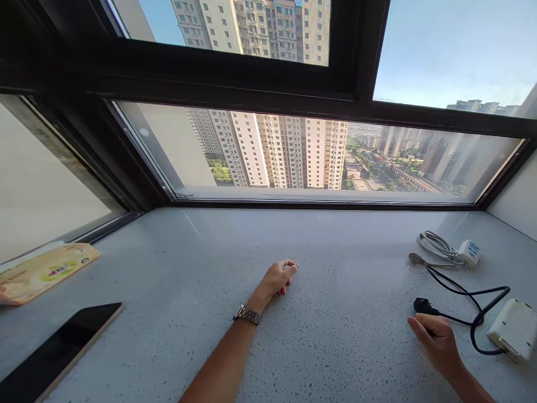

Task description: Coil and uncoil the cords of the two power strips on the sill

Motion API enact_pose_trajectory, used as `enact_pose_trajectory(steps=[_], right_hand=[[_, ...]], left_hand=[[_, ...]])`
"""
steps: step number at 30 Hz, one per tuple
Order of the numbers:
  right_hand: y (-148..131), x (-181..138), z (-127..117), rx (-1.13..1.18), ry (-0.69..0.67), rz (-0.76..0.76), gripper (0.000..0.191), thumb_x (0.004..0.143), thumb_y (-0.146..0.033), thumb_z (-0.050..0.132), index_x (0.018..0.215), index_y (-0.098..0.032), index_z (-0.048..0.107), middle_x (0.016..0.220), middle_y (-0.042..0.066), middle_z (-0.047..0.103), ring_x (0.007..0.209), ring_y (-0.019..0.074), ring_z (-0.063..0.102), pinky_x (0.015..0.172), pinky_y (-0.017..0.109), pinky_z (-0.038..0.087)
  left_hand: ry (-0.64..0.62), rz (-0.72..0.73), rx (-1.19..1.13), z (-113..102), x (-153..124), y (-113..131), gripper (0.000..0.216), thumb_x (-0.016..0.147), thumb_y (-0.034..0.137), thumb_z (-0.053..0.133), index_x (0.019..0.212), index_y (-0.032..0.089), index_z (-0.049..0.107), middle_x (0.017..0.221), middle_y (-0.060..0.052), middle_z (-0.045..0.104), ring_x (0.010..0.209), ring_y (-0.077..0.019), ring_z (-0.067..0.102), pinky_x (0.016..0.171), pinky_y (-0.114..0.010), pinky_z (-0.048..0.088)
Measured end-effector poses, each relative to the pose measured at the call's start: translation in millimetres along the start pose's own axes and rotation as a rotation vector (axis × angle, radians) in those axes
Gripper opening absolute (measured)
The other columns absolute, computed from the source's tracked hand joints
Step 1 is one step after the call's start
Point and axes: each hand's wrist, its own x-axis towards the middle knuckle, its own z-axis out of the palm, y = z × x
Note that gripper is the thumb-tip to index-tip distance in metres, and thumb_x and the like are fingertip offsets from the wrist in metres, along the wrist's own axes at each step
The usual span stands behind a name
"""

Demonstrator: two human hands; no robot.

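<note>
My left hand [280,278] rests on the speckled grey sill [335,252] near the middle, a metal watch [247,315] on its wrist. Its fingers are curled under together, with nothing visible in them. At the lower right, my right hand [436,341] lies back-up against a black power plug [422,306]. The thumb points left below the plug, and the fingers curl over the black cable [482,294] just behind it. That cable loops right to a white adapter box [514,330].
A small white plug unit [470,252] with a coiled grey cord [436,244] lies at the back right. A yellow tissue pack [46,271] and a dark-screened tablet [59,350] lie at the left. The dark window frame [327,204] bounds the sill's far edge.
</note>
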Motion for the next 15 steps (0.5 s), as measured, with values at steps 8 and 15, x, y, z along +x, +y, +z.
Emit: enact_pose_trajectory(steps=[8, 15], right_hand=[[-0.7, -0.2, 0.1, -0.007, 0.000, -0.015, 0.048, 0.092, -0.032, 0.049, 0.056, -0.020, 0.019, 0.048, -0.005, 0.018, 0.041, 0.0060, 0.017, 0.038, 0.023, 0.017], [-0.3, -0.8, 1.1, -0.006, 0.003, -0.011, 0.048, 0.092, -0.031, 0.048, 0.054, -0.020, 0.021, 0.048, -0.005, 0.019, 0.040, 0.0060, 0.018, 0.039, 0.023, 0.018]], left_hand=[[0.000, -0.001, 0.014, 0.0, -4.0, 5.8, 0.052, 0.078, 0.055, 0.053, 0.109, 0.013, 0.057, 0.053, 0.004, 0.052, 0.035, -0.0100, 0.047, 0.034, -0.020, 0.031], [0.002, -0.005, 0.022, -0.1, -6.3, 10.2, 0.053, 0.077, 0.055, 0.053, 0.108, 0.012, 0.057, 0.052, 0.004, 0.052, 0.035, -0.0103, 0.047, 0.035, -0.020, 0.032]])
